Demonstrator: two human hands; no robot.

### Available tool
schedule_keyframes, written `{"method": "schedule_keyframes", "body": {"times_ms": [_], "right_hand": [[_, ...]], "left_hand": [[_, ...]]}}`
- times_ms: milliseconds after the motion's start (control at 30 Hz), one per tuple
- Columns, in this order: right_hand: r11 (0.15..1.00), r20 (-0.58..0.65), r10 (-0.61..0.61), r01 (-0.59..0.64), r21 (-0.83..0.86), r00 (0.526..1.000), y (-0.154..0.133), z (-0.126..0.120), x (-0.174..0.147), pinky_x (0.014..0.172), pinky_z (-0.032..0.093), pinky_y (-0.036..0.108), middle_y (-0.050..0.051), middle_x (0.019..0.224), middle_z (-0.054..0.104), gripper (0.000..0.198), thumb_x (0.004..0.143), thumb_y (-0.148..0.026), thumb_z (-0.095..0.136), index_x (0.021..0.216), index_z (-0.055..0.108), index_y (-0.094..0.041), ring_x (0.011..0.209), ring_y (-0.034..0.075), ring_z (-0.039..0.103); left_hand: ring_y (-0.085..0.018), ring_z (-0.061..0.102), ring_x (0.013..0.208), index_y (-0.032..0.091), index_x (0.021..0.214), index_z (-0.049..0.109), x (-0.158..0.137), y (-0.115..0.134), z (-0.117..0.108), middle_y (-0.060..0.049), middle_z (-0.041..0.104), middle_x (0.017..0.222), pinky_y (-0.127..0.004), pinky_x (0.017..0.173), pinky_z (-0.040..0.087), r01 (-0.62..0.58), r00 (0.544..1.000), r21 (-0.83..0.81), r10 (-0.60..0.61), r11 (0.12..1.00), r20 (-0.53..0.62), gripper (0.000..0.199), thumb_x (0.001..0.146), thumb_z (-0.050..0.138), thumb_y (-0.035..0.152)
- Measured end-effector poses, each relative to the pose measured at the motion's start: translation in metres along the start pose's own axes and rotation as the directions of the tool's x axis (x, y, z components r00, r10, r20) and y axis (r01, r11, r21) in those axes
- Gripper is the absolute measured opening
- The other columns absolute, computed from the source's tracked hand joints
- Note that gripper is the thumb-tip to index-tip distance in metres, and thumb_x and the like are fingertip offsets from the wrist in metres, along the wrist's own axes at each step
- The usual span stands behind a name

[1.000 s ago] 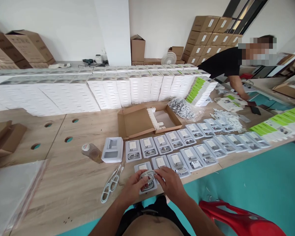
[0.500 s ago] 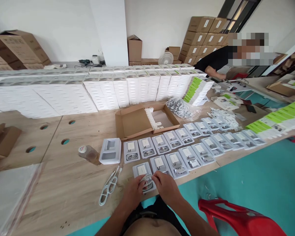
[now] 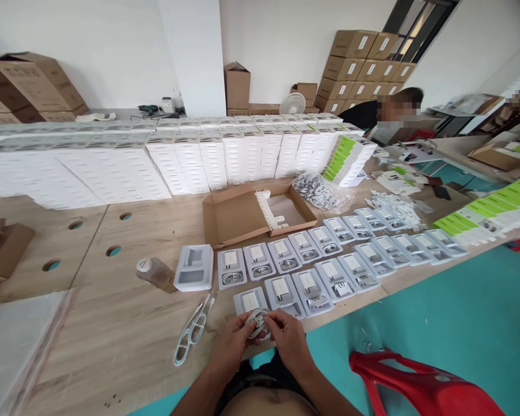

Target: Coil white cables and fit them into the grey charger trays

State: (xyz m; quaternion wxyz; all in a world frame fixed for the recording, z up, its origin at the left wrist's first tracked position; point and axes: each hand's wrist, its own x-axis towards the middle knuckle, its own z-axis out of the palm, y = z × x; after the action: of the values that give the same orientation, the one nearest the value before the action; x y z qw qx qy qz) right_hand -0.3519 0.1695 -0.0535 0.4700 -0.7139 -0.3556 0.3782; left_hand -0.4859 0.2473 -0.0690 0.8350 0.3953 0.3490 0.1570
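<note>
A coiled white cable (image 3: 257, 321) is pinched between my two hands, just over the near end of a plastic tray (image 3: 238, 304). My left hand (image 3: 236, 337) grips the coil from the left, and my right hand (image 3: 285, 333) holds its right side with closed fingers. A white charger (image 3: 249, 300) lies in the tray's upper recess; my hands and the coil hide the lower part. To the left, bundled white cables (image 3: 192, 330) lie on the table. Beyond them stands a stack of trays (image 3: 193, 267) with bare recesses.
Rows of filled trays (image 3: 329, 270) run to the right. Behind them are an open cardboard box (image 3: 229, 216), a bag of cables (image 3: 320, 190) and a wall of white boxes (image 3: 182, 164). A bottle (image 3: 156, 273) stands left, a red stool (image 3: 416, 381) right; a person (image 3: 359, 115) works at the back.
My hands have drawn the coil slightly toward me, and my right hand has shifted lower and closer to the left. The person at the back has bent lower over the table.
</note>
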Motion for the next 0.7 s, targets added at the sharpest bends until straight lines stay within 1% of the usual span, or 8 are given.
{"method": "schedule_keyframes", "body": {"times_ms": [67, 133, 200, 333, 467, 533, 633, 700], "right_hand": [[0.977, -0.112, -0.126, 0.103, -0.189, 0.986, 0.0, -0.003, 0.001, 0.071, 0.048, 0.031, 0.006, 0.088, 0.063, 0.018, 0.084, -0.031, 0.057, 0.093, 0.066, -0.019, 0.07, 0.018, 0.059], [0.952, -0.15, -0.161, 0.114, -0.283, 0.975, 0.0, -0.009, 0.002, 0.074, 0.048, 0.032, 0.006, 0.096, 0.061, 0.027, 0.078, -0.022, 0.061, 0.105, 0.062, -0.019, 0.072, 0.017, 0.057], [0.949, -0.064, -0.131, 0.106, -0.298, 0.989, 0.0, -0.017, 0.002, 0.073, 0.047, 0.031, 0.004, 0.093, 0.063, 0.031, 0.074, -0.017, 0.062, 0.105, 0.061, -0.02, 0.072, 0.017, 0.058], [0.955, 0.18, -0.043, 0.093, -0.283, 0.983, 0.0, -0.038, -0.004, 0.067, 0.046, 0.026, -0.001, 0.076, 0.066, 0.01, 0.082, -0.022, 0.057, 0.087, 0.064, -0.022, 0.069, 0.016, 0.059], [0.965, 0.289, 0.028, 0.049, -0.256, 0.957, 0.008, -0.063, -0.012, 0.064, 0.046, 0.024, -0.001, 0.075, 0.067, 0.014, 0.081, -0.02, 0.056, 0.09, 0.066, -0.022, 0.071, 0.016, 0.062], [0.954, 0.311, 0.025, 0.07, -0.292, 0.95, 0.015, -0.078, -0.011, 0.067, 0.046, 0.025, -0.001, 0.078, 0.069, 0.017, 0.081, -0.02, 0.055, 0.091, 0.068, -0.023, 0.074, 0.016, 0.063], [0.918, 0.213, 0.006, 0.079, -0.39, 0.977, 0.028, -0.107, -0.006, 0.071, 0.047, 0.029, 0.001, 0.082, 0.07, 0.018, 0.084, -0.025, 0.052, 0.087, 0.07, -0.023, 0.076, 0.018, 0.063], [0.916, 0.072, 0.031, 0.001, -0.4, 0.997, 0.039, -0.128, -0.001, 0.072, 0.048, 0.031, 0.004, 0.086, 0.071, 0.021, 0.086, -0.032, 0.052, 0.092, 0.069, -0.022, 0.079, 0.021, 0.064]], "left_hand": [[-0.017, 0.061, 0.082, 0.017, 0.109, 0.068, 0.001, 0.0, -0.003, -0.008, 0.068, 0.1, -0.026, 0.072, 0.047, -0.004, 1.0, 0.063, 0.003, 0.998, 0.005, 0.035, 0.083, 0.061, 0.039], [-0.018, 0.062, 0.081, 0.018, 0.111, 0.068, 0.002, 0.002, -0.004, -0.007, 0.069, 0.1, -0.027, 0.069, 0.047, -0.02, 1.0, 0.19, 0.015, 0.982, 0.024, 0.035, 0.083, 0.06, 0.038], [-0.018, 0.061, 0.078, 0.018, 0.109, 0.069, 0.0, 0.007, -0.004, -0.005, 0.071, 0.091, -0.027, 0.067, 0.047, -0.056, 0.998, 0.349, 0.038, 0.936, 0.06, 0.034, 0.084, 0.057, 0.038], [-0.018, 0.061, 0.073, 0.024, 0.111, 0.069, -0.006, 0.013, 0.005, -0.003, 0.071, 0.087, -0.028, 0.068, 0.048, -0.112, 0.989, 0.542, 0.04, 0.833, 0.142, 0.033, 0.085, 0.051, 0.034], [-0.018, 0.06, 0.07, 0.024, 0.102, 0.071, -0.005, 0.005, 0.016, -0.001, 0.069, 0.079, -0.027, 0.066, 0.046, -0.165, 0.964, 0.636, -0.013, 0.754, 0.266, 0.029, 0.085, 0.049, 0.033], [-0.019, 0.061, 0.075, 0.023, 0.102, 0.07, 0.002, -0.002, 0.02, -0.002, 0.07, 0.082, -0.028, 0.069, 0.046, -0.208, 0.956, 0.678, 0.002, 0.705, 0.292, 0.028, 0.085, 0.05, 0.034], [-0.021, 0.061, 0.095, 0.022, 0.12, 0.061, 0.024, -0.011, 0.023, -0.007, 0.066, 0.112, -0.03, 0.081, 0.048, -0.258, 0.965, 0.724, 0.134, 0.64, 0.226, 0.038, 0.087, 0.051, 0.037], [-0.023, 0.055, 0.109, 0.023, 0.128, 0.054, 0.045, -0.017, 0.025, -0.01, 0.057, 0.128, -0.032, 0.089, 0.047, -0.305, 0.949, 0.794, 0.241, 0.526, 0.205, 0.041, 0.09, 0.047, 0.034]]}}
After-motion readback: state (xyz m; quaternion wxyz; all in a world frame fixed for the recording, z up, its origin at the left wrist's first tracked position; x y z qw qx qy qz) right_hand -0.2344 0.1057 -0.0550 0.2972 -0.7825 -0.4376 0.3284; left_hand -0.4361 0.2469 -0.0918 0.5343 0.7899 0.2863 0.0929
